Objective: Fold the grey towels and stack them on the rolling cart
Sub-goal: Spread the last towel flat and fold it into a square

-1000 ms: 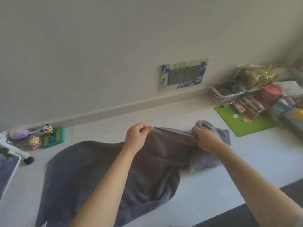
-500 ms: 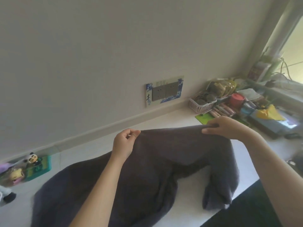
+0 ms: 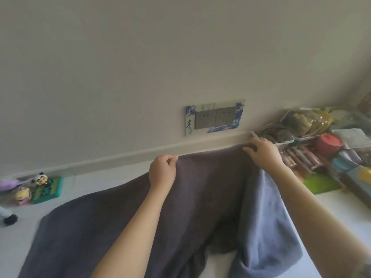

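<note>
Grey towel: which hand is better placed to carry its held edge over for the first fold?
Probably the right hand: it grips the grey towel at the hanging end, free to swing across. The left hand pinches mid-edge.

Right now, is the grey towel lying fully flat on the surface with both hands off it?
No: the left hand and right hand each grip the top edge of the grey towel, holding it raised.

Both arms reach forward, bare to the elbow. The left hand [image 3: 162,173] is curled, thumb and fingers pinching the top edge of the grey towel [image 3: 124,223]. The right hand [image 3: 263,155], a bit higher and off to the side, grips the same edge, fingers bent over it.
</note>
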### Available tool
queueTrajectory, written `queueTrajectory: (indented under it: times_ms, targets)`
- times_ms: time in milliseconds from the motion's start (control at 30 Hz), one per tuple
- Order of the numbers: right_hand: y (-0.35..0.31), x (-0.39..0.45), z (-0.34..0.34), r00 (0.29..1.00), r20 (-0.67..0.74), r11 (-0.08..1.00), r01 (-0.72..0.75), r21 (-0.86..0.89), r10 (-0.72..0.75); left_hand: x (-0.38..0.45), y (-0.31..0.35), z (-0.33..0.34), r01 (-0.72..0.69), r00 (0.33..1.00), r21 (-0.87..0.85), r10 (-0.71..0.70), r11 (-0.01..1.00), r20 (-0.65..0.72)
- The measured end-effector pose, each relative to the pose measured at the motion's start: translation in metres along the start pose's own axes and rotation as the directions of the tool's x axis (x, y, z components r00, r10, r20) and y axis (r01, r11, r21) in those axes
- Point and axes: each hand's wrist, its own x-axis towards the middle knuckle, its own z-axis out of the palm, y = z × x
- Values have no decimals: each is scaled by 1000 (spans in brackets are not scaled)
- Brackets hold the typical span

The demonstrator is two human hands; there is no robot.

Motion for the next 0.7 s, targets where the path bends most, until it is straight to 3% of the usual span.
queueTrajectory:
  times_ms: [167,400,567,700]
  targets:
    - [20,13,57,980,165,993,114,-34,-107,-5,-1,49,152,971,-28,-144,988,192]
    - [47,-48,109,838,512,951,286,-117,-189,-60,-29,100,108,942,131,-143,986,303]
    - [98,-94,133,830,550,954,237,-186,-99,-103,-55,126,50,843,469,-289,882,453]
    - [138,-83,128,850,526,950,138,-278,30,-118,-84,131,-75,831,539,-246,839,499]
